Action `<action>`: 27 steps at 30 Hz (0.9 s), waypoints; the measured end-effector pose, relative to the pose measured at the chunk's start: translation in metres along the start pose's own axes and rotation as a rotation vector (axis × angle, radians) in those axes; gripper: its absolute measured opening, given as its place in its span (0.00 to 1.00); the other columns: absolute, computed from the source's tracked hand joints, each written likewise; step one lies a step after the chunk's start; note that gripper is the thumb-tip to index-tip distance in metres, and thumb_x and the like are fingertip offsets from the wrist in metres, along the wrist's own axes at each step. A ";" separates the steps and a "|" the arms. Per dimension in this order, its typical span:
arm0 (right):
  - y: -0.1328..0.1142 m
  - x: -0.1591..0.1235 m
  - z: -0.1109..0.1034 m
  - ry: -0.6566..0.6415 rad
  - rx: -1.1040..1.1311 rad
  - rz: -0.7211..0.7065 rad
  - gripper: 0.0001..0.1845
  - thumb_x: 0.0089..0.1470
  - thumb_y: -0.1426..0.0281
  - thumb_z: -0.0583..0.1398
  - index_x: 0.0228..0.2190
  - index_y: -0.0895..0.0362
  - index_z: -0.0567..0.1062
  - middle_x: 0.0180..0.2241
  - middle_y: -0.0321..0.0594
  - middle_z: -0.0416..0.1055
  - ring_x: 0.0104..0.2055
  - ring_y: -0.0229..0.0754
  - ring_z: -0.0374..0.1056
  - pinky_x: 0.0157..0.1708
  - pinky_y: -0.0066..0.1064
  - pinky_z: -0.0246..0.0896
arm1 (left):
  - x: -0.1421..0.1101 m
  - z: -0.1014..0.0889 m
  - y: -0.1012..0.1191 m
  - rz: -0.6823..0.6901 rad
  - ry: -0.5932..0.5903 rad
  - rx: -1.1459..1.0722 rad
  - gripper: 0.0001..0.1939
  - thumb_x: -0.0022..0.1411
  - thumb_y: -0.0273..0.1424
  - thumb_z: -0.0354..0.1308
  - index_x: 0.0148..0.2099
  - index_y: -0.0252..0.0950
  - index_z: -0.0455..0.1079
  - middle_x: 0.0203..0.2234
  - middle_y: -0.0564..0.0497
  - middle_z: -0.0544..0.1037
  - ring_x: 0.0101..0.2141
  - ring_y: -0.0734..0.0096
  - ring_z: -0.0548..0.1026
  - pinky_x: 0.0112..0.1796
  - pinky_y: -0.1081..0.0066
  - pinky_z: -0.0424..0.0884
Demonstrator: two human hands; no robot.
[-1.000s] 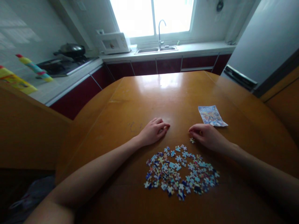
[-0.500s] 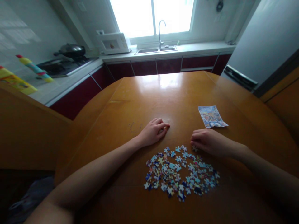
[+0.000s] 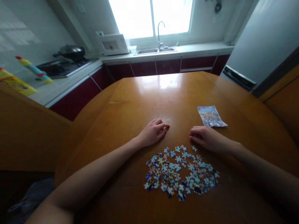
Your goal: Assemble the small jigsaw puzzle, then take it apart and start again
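Puzzle pieces [image 3: 172,165] on table [image 3: 149,99], sheet [image 3: 211,116] behind; sink [image 3: 146,51] beyond

Multicoloured puzzle pieces [image 3: 173,175], loose, scattered over wooden table [image 3: 144,96].

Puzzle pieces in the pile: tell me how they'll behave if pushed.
The puzzle pieces will probably scatter, as many lie loose and apart. They should slide easily, since the table looks smooth and shiny. Rolling or tipping seems unlikely: they look thin and mostly lie flat.
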State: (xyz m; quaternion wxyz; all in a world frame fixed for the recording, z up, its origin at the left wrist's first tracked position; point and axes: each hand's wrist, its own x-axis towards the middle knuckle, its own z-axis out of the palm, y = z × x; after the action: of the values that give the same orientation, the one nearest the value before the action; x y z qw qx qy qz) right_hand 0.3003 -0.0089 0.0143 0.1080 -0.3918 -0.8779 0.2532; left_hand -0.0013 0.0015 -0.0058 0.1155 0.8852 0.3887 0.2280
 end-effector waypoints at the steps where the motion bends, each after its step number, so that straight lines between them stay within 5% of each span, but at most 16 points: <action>1: 0.001 0.000 0.000 -0.002 0.005 0.001 0.10 0.62 0.67 0.57 0.29 0.56 0.74 0.28 0.38 0.70 0.29 0.39 0.63 0.30 0.31 0.54 | 0.000 0.000 0.000 0.001 0.002 -0.001 0.13 0.70 0.31 0.53 0.53 0.39 0.74 0.38 0.47 0.74 0.40 0.65 0.70 0.45 0.64 0.69; 27: 0.001 0.002 -0.002 0.023 0.049 0.011 0.09 0.60 0.70 0.59 0.28 0.56 0.73 0.27 0.38 0.70 0.29 0.37 0.62 0.29 0.31 0.53 | 0.001 -0.001 -0.001 -0.006 -0.008 -0.012 0.13 0.71 0.32 0.52 0.53 0.40 0.74 0.37 0.46 0.74 0.40 0.64 0.69 0.42 0.64 0.69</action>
State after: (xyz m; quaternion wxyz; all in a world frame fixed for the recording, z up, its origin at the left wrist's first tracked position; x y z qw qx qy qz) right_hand 0.3000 -0.0059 0.0154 0.1261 -0.3969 -0.8678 0.2710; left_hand -0.0024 0.0031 -0.0048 0.1231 0.8843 0.3893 0.2266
